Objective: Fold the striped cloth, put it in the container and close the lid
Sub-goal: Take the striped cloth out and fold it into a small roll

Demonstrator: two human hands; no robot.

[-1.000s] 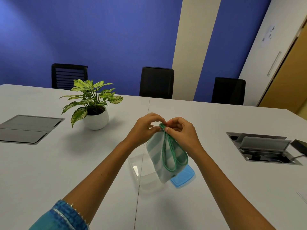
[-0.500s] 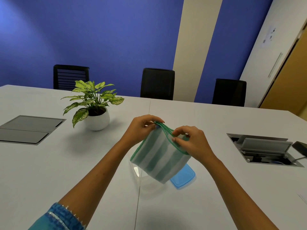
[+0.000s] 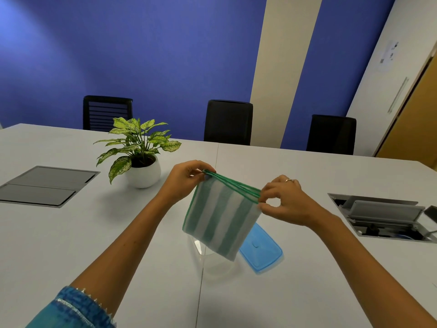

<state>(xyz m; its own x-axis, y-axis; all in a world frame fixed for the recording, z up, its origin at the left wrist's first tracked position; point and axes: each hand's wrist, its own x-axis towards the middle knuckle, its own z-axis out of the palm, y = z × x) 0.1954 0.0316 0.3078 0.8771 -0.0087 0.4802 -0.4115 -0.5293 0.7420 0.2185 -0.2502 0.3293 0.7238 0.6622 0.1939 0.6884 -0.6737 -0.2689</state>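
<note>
Cloth [image 3: 221, 221], striped and folded, pinched at its top corners by left hand [image 3: 186, 179] and right hand [image 3: 282, 201], hanging above clear container [image 3: 208, 259] and blue lid [image 3: 261, 250] near table's [image 3: 94, 233] near edge; folding apparently done, lowering inside likely next.

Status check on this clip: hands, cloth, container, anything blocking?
Left hand and right hand pinch top corners of folded striped cloth, held up. Clear container open beneath; blue lid beside it on the table. Nothing blocking.
</note>
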